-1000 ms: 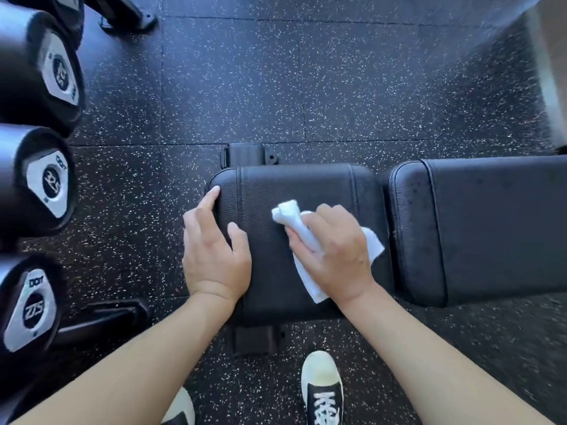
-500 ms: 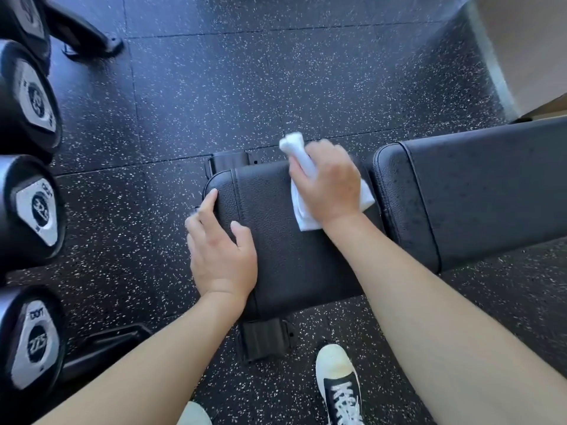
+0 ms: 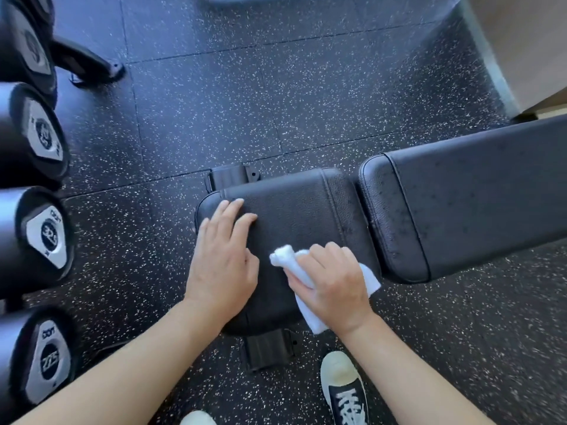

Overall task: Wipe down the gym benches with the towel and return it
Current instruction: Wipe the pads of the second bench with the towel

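Note:
A black padded gym bench lies across the view, with a short seat pad [image 3: 294,210] on the left and a long back pad [image 3: 478,191] on the right. My right hand [image 3: 334,286] is closed on a crumpled white towel [image 3: 310,317] and presses it onto the near right part of the seat pad. One end of the towel sticks out past my thumb. My left hand [image 3: 222,259] rests flat on the seat pad's left end, fingers spread, holding nothing. Dark droplet marks speckle the back pad's left end.
A rack of black dumbbells [image 3: 46,237] lines the left edge. Black bench brackets [image 3: 267,351] stick out at the near and far sides of the seat. My shoe [image 3: 343,391] stands on the speckled rubber floor [image 3: 276,102]. A light wall base [image 3: 521,56] is at the top right.
My right hand has drawn the towel from the seat pad's far edge back to its near right part. My left hand stayed on the pad's left end.

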